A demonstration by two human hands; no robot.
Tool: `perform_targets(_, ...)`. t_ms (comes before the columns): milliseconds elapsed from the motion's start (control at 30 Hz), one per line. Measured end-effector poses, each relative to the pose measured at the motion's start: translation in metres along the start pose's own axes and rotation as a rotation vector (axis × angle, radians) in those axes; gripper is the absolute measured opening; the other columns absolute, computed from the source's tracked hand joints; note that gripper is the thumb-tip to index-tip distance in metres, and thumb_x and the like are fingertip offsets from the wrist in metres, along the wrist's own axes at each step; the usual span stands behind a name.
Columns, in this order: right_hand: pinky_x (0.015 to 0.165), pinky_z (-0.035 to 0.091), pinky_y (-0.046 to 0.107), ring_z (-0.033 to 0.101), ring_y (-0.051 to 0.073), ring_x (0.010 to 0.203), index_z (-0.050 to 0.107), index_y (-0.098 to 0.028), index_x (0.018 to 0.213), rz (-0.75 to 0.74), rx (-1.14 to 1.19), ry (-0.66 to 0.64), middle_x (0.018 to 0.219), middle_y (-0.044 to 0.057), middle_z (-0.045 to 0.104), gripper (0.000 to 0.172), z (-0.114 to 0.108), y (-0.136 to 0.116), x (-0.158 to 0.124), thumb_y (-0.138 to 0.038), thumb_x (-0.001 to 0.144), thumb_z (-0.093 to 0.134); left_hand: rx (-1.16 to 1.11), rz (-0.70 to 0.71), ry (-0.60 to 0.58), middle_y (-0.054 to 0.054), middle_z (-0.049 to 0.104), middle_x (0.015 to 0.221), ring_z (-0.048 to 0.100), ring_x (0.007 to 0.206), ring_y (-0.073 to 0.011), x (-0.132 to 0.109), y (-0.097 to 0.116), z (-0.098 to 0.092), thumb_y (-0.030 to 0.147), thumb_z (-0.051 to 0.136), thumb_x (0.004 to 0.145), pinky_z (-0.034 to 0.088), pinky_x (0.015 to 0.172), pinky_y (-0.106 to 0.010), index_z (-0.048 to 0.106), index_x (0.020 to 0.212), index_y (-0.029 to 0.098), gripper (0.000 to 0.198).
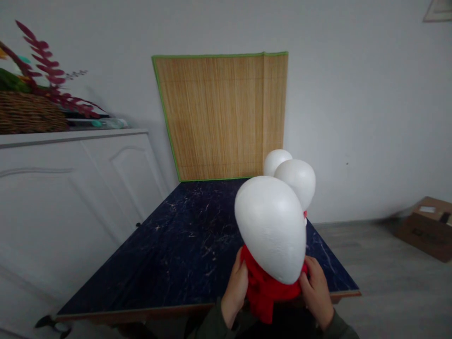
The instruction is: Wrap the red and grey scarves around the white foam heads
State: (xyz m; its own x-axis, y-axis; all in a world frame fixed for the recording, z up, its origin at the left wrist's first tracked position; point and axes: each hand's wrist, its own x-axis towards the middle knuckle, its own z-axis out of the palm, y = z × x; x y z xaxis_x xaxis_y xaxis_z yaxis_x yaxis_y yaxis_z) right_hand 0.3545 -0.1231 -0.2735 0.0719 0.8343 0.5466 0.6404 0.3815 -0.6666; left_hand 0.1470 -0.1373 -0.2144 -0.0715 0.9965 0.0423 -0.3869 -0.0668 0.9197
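A large white, smooth, egg-shaped form (270, 221), much like a foam mannequin head, is close to me at the table's front edge. A red scarf (264, 296) is wrapped around its lower end, and one flap hangs down in front. At the left side of the scarf, my left hand (236, 285) is closed on the red cloth. My right hand (318, 291) grips the cloth on the right side, thumb towards me. The underside of the white form is hidden by the scarf.
Two more white rounded forms (296, 181) stand behind, with a bit of red by the nearer one. The dark blue marble-patterned table (183, 254) meets a bamboo mat (222, 117) on the wall. A white cabinet (116, 169) borders the left; a cardboard box (427, 230) sits on the floor right.
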Motion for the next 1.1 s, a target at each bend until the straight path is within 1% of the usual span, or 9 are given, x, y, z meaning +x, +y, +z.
perform_targets(233, 0.08, 0.038, 0.042, 0.046, 0.026, 0.093, 0.05, -0.015, 0.095, 0.098, -0.129, 0.16, 0.091, 0.01, 0.052, 0.027, -0.05, 0.05, -0.015, -0.033, 0.076, 0.043, 0.124, 0.02, -0.371, -0.008, 0.052, 0.123, 0.047, 0.112, -0.0211, 0.03, -0.028, 0.061, 0.036, 0.045, 0.082, 0.034, 0.097, -0.036, 0.052, 0.112, 0.016, 0.037)
perform_targets(400, 0.08, 0.037, 0.041, 0.046, 0.024, 0.091, 0.049, -0.015, 0.093, 0.171, -0.111, 0.19, 0.094, 0.01, 0.052, 0.026, -0.048, 0.052, -0.011, -0.034, 0.076, 0.042, 0.107, 0.01, -0.372, -0.009, 0.056, 0.117, 0.049, 0.109, -0.0216, 0.047, -0.042, 0.068, 0.032, 0.043, 0.081, 0.035, 0.096, -0.037, 0.052, 0.11, 0.015, 0.034)
perform_targets(533, 0.085, 0.035, 0.042, 0.045, 0.025, 0.098, 0.045, -0.015, 0.105, 0.173, 0.006, 0.325, 0.105, 0.012, 0.049, 0.04, -0.046, 0.053, -0.013, -0.036, 0.072, 0.049, 0.233, 0.006, -0.303, -0.008, 0.057, 0.114, 0.052, 0.105, -0.0204, 0.049, -0.044, 0.05, 0.021, 0.043, 0.078, 0.036, 0.094, -0.036, 0.052, 0.108, 0.015, 0.033)
perform_targets(667, 0.091, 0.03, 0.047, 0.038, 0.028, 0.111, 0.043, -0.015, 0.11, 0.117, 0.04, 0.396, 0.119, 0.014, 0.041, 0.044, -0.054, 0.051, -0.024, -0.033, 0.071, 0.05, 0.276, -0.021, -0.237, -0.009, 0.054, 0.119, 0.047, 0.112, -0.0208, 0.046, -0.038, 0.014, 0.006, 0.048, 0.062, 0.03, 0.099, -0.036, 0.05, 0.11, 0.016, 0.049)
perform_targets(767, 0.091, 0.028, 0.052, 0.036, 0.03, 0.113, 0.046, -0.017, 0.105, -0.014, -0.033, 0.394, 0.122, 0.015, 0.039, 0.036, -0.058, 0.037, -0.039, -0.03, 0.071, 0.048, 0.212, -0.062, -0.204, -0.01, 0.051, 0.122, 0.046, 0.114, -0.022, 0.039, -0.028, -0.018, 0.005, 0.051, 0.06, 0.03, 0.1, -0.039, 0.051, 0.108, 0.017, 0.05)
perform_targets(867, 0.083, 0.035, 0.049, 0.045, 0.027, 0.098, 0.05, -0.022, 0.09, -0.235, -0.1, 0.477, 0.103, 0.011, 0.047, 0.023, -0.051, 0.006, -0.053, -0.021, 0.067, 0.054, 0.238, -0.063, -0.179, -0.011, 0.055, 0.117, 0.05, 0.11, -0.0216, 0.029, -0.017, -0.045, 0.012, 0.054, 0.067, 0.032, 0.098, -0.039, 0.053, 0.105, 0.017, 0.038)
perform_targets(933, 0.073, 0.041, 0.04, 0.05, 0.022, 0.084, 0.05, -0.025, 0.083, -0.435, -0.054, 0.383, 0.087, 0.006, 0.051, 0.023, -0.04, -0.023, -0.054, -0.012, 0.065, 0.053, 0.299, -0.034, -0.136, -0.01, 0.058, 0.113, 0.051, 0.108, -0.021, 0.022, -0.01, -0.056, 0.019, 0.055, 0.072, 0.033, 0.098, -0.038, 0.055, 0.102, 0.017, 0.031)
perform_targets(1000, 0.065, 0.044, 0.032, 0.053, 0.017, 0.074, 0.051, -0.027, 0.085, -0.596, 0.048, 0.036, 0.078, 0.002, 0.054, 0.028, -0.022, -0.056, -0.047, -0.006, 0.067, 0.05, 0.344, 0.0, -0.102, -0.009, 0.058, 0.112, 0.052, 0.107, -0.0208, 0.016, -0.005, -0.061, 0.026, 0.054, 0.076, 0.033, 0.098, -0.037, 0.056, 0.102, 0.017, 0.028)
perform_targets(1100, 0.074, 0.044, 0.031, 0.055, 0.016, 0.082, 0.054, -0.025, 0.095, -0.496, 0.232, -0.452, 0.085, 0.003, 0.059, 0.026, 0.018, -0.098, -0.021, -0.011, 0.075, 0.045, 0.388, 0.038, -0.117, -0.009, 0.058, 0.114, 0.05, 0.109, -0.0209, 0.01, -0.002, -0.061, 0.034, 0.048, 0.081, 0.033, 0.098, -0.037, 0.057, 0.105, 0.017, 0.031)
